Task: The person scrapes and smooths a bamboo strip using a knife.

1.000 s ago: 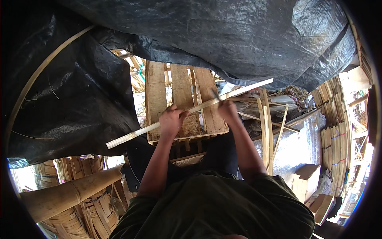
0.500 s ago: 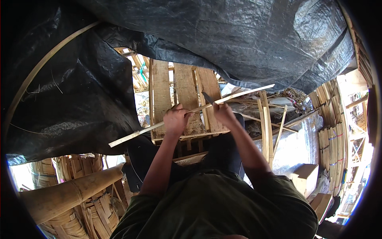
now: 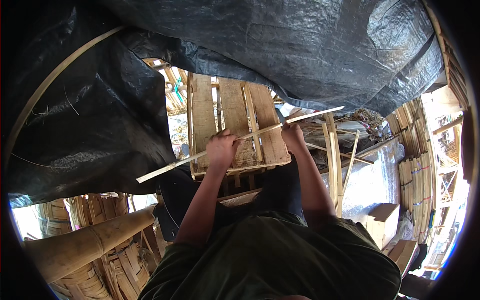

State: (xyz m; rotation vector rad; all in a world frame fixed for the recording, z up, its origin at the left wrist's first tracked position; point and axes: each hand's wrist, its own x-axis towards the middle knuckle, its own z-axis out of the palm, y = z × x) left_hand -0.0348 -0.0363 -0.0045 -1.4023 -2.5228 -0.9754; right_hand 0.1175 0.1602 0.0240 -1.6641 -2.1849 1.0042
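Note:
A long pale bamboo strip [image 3: 260,132] slants across a wooden slatted bench [image 3: 233,110] in front of me, its left end low and its right end high. My left hand [image 3: 221,149] is closed around the strip near its middle. Farther right, my right hand [image 3: 292,136] grips a knife; the dark blade [image 3: 280,116] points up and away, against or just beside the strip. The knife's handle is hidden in my fist. Both forearms reach in over my dark-trousered legs.
Black plastic sheeting [image 3: 310,55] hangs across the far side and left. Several loose bamboo strips [image 3: 334,160] lean at the right, near bundled strips [image 3: 416,187] and a box [image 3: 383,222]. A thick bamboo pole [image 3: 95,242] juts in at lower left, beside woven baskets [image 3: 82,280].
My right hand has slid the knife rightward along the bamboo strip, away from my left hand. The blade now stands more upright. The left hand and strip have barely moved.

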